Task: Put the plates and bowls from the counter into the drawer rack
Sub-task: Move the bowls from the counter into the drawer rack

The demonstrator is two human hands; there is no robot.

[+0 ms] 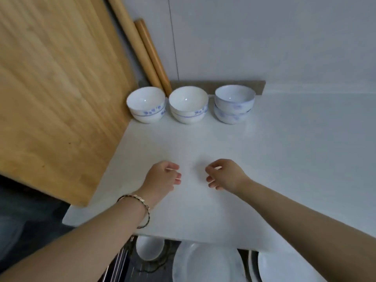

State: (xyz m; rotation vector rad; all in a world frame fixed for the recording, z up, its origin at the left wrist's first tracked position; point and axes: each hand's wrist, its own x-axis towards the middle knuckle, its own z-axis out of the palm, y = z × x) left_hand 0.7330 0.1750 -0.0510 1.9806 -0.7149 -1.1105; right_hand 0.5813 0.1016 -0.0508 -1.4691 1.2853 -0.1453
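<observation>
Left hand (162, 178) and right hand (225, 176) are hanging side by side over the counter (284, 159), fingers loosely curled and holding nothing. At 12 o'clock, three bowl stacks (188, 104) are standing in a row by the wall. At 6 o'clock, the rack (121, 261) is holding plates (203, 265) and a bowl (149, 249). At 10 o'clock, a board (61, 98) is leaning.

Three upright nested stacks of white, blue-flowered bowls are set in a row at the back of the table (203, 143): a left stack (145, 104), a middle stack (188, 104) and a right stack (234, 103). Below the front edge, a large plate (205, 263), a second plate (284, 269) and a small bowl (149, 249) are seen in the drawer rack (120, 261).
</observation>
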